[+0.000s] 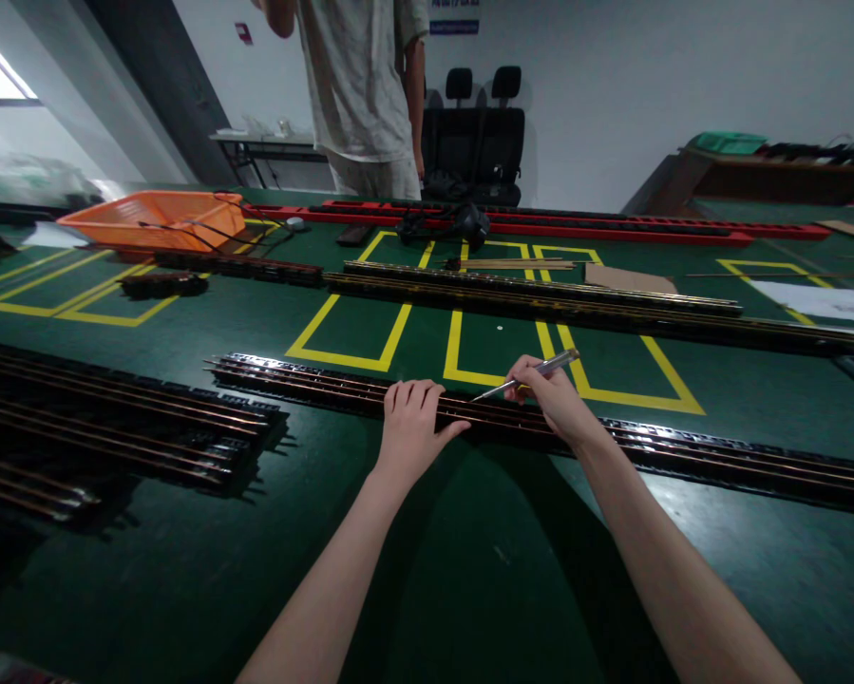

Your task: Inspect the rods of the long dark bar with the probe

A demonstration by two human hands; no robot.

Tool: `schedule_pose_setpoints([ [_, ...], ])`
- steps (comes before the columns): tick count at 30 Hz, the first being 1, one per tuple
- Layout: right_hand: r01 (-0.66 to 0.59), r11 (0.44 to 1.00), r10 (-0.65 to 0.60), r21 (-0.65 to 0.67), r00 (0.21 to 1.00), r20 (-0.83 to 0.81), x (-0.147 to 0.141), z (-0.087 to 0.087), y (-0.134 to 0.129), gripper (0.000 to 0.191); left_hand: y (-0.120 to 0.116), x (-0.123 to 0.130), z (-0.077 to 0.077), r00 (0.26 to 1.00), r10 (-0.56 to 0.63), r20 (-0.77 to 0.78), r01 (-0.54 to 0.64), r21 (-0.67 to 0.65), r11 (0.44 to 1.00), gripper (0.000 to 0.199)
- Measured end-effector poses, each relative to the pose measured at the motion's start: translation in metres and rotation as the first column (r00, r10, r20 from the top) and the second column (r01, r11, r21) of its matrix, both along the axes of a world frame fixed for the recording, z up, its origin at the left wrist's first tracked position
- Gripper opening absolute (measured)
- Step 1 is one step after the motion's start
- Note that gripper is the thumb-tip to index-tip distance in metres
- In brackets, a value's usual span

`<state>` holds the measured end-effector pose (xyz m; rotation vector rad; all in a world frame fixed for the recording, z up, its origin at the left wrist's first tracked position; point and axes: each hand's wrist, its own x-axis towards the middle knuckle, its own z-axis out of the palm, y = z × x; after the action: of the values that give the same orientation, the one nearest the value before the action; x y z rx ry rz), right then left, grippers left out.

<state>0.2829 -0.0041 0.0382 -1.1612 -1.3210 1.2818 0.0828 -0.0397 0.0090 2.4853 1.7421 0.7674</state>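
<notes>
A long black rail with copper-coloured strips [669, 446] lies across the green table in front of me. My left hand [413, 423] rests on it, fingers over the far side and thumb stretched out to the right along the near side. In my right hand [544, 394] is a slim silver pen-like tool [551, 364], held between thumb and fingers. Its thin tip points down and left and meets the rail just right of my left hand. Whether the tip presses into a strip is too small to tell.
Similar black rails [113, 418] lie stacked at the left. Beyond the yellow tape are more long rails [540, 294], an orange basket [162, 223] with cables, and red rails [612, 228]. A person [362, 85] stands across the table.
</notes>
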Motion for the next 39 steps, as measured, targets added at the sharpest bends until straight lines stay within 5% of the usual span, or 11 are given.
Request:
schedule_pose_setpoints([
  [39,0.007,0.999,-0.007,-0.040,1.000,0.003,-0.003,0.010,-0.004,0.022,-0.001,0.005,-0.006,0.996,-0.081,-0.026,0.081,0.009,0.997,0.043],
])
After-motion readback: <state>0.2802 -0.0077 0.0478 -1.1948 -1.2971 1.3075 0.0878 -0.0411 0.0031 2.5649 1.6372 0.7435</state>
